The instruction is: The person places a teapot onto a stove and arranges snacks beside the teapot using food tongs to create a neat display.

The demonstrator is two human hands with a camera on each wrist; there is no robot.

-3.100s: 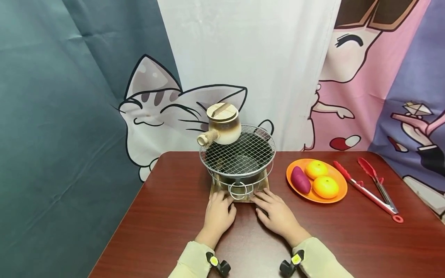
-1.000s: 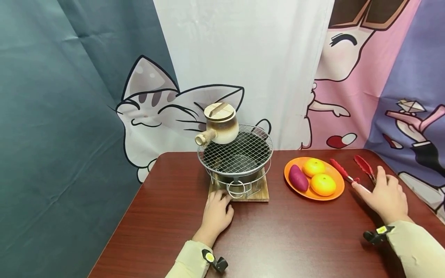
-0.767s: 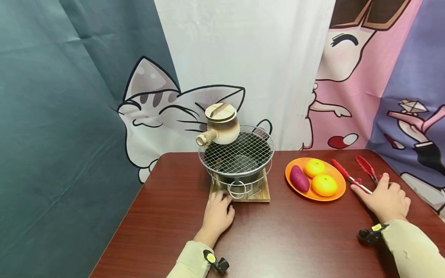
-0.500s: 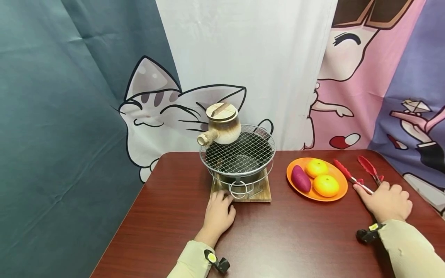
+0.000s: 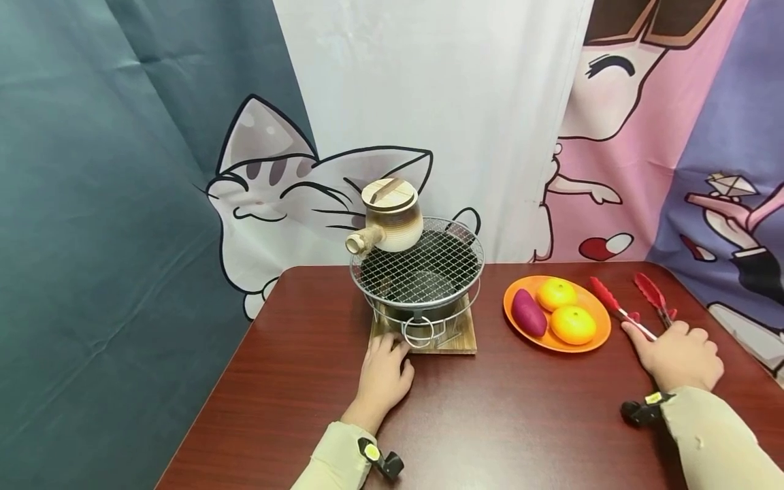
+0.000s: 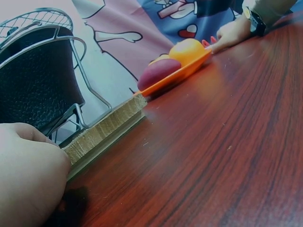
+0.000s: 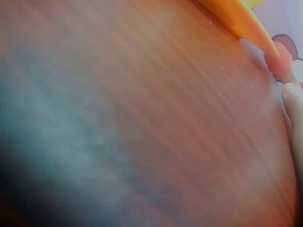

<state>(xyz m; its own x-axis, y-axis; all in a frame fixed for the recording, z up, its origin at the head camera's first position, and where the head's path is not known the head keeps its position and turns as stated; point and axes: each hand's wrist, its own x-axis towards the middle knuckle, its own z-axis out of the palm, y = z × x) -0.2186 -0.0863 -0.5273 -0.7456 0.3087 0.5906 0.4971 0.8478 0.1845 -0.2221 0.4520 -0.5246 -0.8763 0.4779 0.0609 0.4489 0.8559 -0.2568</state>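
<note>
The red-tipped tongs are on the table at 3 o'clock from the tabletop grill, tips toward 12 and spread apart. The right hand grips the tongs, fingers curled over the arms. Just beside, at 9 o'clock, an orange plate bears a purple sweet potato and two mandarins. At the grill's 7 o'clock, the left hand rests relaxed, slightly bent fingers on the wooden base, holding nothing. A lidded teapot stands at the grate's 11 o'clock, handle toward 8.
</note>
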